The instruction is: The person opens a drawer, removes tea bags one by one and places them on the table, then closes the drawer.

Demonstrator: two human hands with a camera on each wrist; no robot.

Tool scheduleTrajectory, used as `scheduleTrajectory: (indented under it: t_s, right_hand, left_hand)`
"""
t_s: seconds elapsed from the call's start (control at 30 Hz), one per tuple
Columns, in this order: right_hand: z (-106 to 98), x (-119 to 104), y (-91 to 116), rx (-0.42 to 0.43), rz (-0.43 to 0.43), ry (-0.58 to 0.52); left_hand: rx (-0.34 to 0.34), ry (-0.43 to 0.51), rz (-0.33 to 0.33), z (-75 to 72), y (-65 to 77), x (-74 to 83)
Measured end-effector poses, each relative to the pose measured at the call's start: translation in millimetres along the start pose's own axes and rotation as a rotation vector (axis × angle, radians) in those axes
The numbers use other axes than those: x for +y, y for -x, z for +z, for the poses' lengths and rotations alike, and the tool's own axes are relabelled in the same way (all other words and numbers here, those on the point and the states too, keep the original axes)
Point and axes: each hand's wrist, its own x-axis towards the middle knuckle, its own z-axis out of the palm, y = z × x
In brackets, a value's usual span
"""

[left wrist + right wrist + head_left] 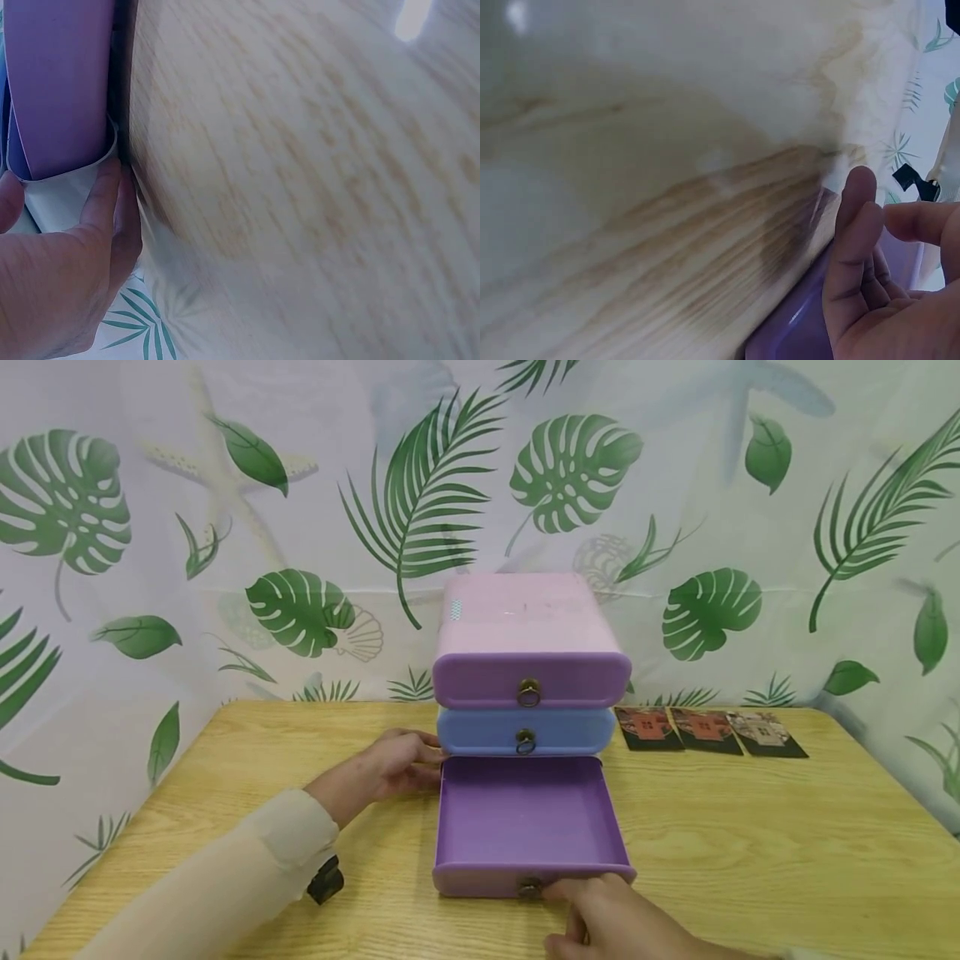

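Note:
A small three-tier drawer unit [525,610] stands on the table. Its purple bottom drawer [525,814] is pulled far out, with nothing visible inside. My left hand [401,764] rests against the lower left side of the unit. The left wrist view shows its fairly straight fingers [103,199] touching the pale casing [64,195] beside the purple drawer. At the bottom drawer's front, my right hand [607,914] holds the round metal knob [530,887] with its fingertips. In the right wrist view the knob is hidden behind the fingers, and thumb and index come close together.
Closed above are a blue middle drawer [480,731] and a purple top drawer [480,681], each with a ring knob. Three printed cards [705,731] lie right of the unit on the wooden table [757,843]. A leaf-patterned cloth [300,527] hangs behind.

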Motion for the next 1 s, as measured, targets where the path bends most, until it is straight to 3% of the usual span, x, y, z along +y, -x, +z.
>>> scheduleTrajectory:
  t_s: [0.3, 0.73, 1.0]
  right_hand:
    - [2.0, 1.7, -0.2, 0.002, 0.055, -0.106]
    - [4.6, 3.4, -0.6, 0.076, 0.002, -0.142]
    - [8.0, 4.4, -3.2, 0.06, 0.098, -0.344]
  left_hand:
    - [0.008, -0.01, -0.002, 0.9, 2.0, 0.8]
    - [0.006, -0.037, -0.012, 0.4, 2.5, 1.3]
    - [0.009, -0.034, -0.01, 0.1, 2.1, 1.2]
